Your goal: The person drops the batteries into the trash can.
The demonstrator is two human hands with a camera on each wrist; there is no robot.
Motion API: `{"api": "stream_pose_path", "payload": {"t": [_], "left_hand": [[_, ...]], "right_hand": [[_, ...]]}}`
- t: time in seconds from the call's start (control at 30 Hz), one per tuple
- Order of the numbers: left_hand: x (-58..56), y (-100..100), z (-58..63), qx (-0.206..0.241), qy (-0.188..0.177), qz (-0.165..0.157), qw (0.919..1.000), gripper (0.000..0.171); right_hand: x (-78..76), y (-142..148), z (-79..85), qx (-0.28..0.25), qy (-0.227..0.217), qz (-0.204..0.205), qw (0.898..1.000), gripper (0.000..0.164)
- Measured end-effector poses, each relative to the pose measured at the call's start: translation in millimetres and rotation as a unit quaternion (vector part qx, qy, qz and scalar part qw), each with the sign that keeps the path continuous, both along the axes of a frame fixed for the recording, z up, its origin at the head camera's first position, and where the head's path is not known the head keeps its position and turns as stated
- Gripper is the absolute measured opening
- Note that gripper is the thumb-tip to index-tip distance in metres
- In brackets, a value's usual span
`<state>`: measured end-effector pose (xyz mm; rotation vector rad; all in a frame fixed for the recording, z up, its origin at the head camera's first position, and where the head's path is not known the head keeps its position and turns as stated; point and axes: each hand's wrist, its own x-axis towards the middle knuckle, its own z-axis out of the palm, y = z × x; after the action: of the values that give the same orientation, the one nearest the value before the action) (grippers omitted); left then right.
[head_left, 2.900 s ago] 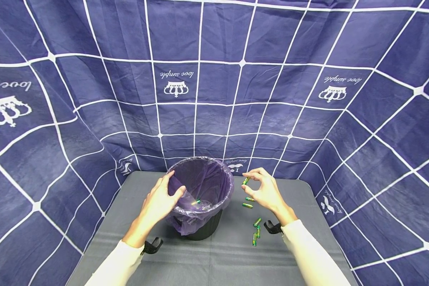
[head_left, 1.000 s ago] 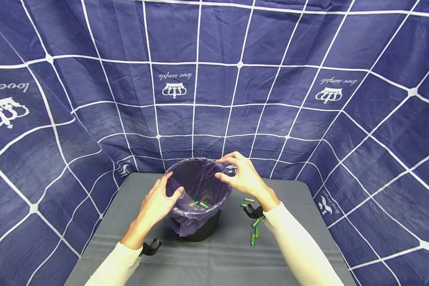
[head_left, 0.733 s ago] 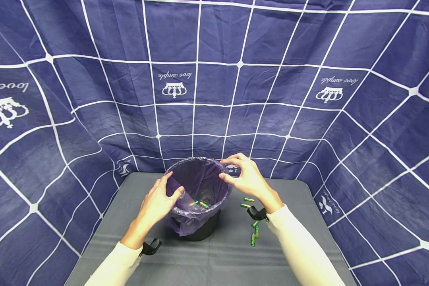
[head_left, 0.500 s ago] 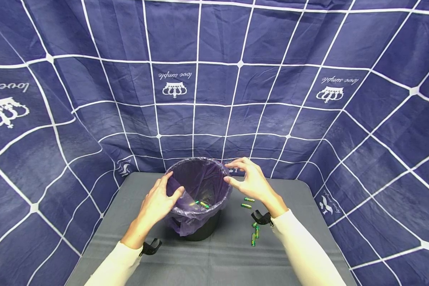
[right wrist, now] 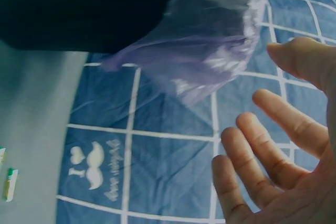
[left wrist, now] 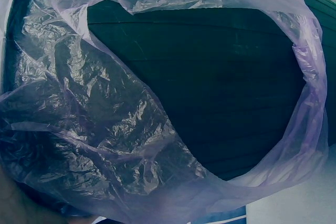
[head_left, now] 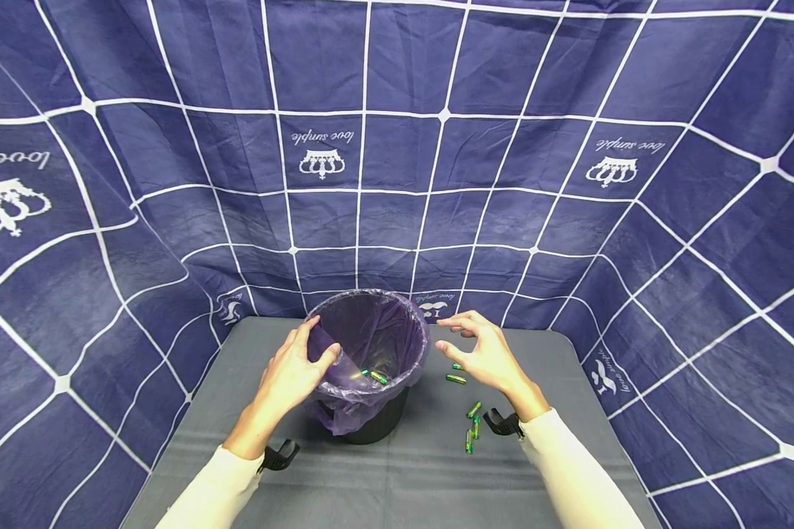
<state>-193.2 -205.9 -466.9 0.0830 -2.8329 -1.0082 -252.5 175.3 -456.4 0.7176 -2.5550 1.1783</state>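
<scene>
My left hand (head_left: 295, 371) holds the near-left rim of a black trash bin (head_left: 385, 422), its thumb over the opening. A translucent purple liner (head_left: 406, 334) covers the rim and hangs down outside. Two green-yellow batteries (head_left: 378, 378) show inside. In the left wrist view, crumpled liner (left wrist: 89, 103) fills much of the picture and the left fingers are hidden. To the right of the bin, my right hand (head_left: 486, 356) is spread with nothing in it, above a battery (head_left: 456, 379); another battery (head_left: 458, 366) is partly covered by that hand.
Nearer on the grey table (head_left: 430, 485) lies a group of batteries (head_left: 474, 410), left of the black right wrist mount (head_left: 501, 422). Blue grid-patterned cloth (head_left: 397, 162) encloses the back and sides.
The right hand carried a pinched battery over the bin and let it go; that battery now lies inside. Since then this hand has drawn back to the right. The left hand stays put.
</scene>
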Motion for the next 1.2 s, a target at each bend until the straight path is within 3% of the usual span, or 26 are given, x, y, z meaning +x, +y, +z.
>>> {"api": "stream_pose_path", "payload": {"t": [0.63,1.2], "left_hand": [[0.1,-1.4,0.6,0.002,0.003,0.003,1.0000,0.084],[-0.2,0.6,-1.0,0.001,0.003,0.005,1.0000,0.083]], "right_hand": [[17.9,42.8,-76.9,0.025,-0.056,-0.035,0.997,0.037],[25.2,65.8,-149.3,0.035,-0.123,-0.131,0.983,0.041]]}}
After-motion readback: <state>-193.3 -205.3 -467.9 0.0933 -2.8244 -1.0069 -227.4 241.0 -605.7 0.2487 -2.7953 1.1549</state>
